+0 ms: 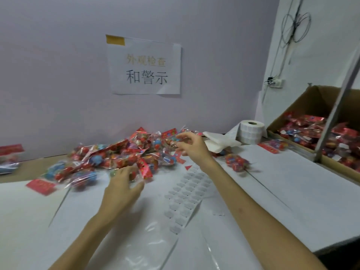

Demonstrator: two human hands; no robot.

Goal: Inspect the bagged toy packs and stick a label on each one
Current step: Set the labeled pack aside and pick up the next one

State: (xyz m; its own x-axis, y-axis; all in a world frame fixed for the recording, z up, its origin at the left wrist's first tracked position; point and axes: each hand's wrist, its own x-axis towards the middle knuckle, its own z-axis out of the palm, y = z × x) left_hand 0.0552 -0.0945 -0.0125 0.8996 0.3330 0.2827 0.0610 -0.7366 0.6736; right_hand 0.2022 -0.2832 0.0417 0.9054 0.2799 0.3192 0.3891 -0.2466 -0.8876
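My left hand (124, 184) curls — I think, through blur — round one toy pack (143, 169), right hand (191, 148) loose-fingered over the pile (120, 152); I'd pull it clear beside the label sheet (187, 193).

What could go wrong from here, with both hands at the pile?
1. The left hand and right hand both reach into the heaped pile; pulling one pack may drag neighbours along, uninspected.
2. The label sheet lies between the forearms, its far end at the right wrist; the arm could snag or crease it.
3. One loose pack lies between the pile and the cardboard box of packs; labelled and unlabelled ones might get mixed.
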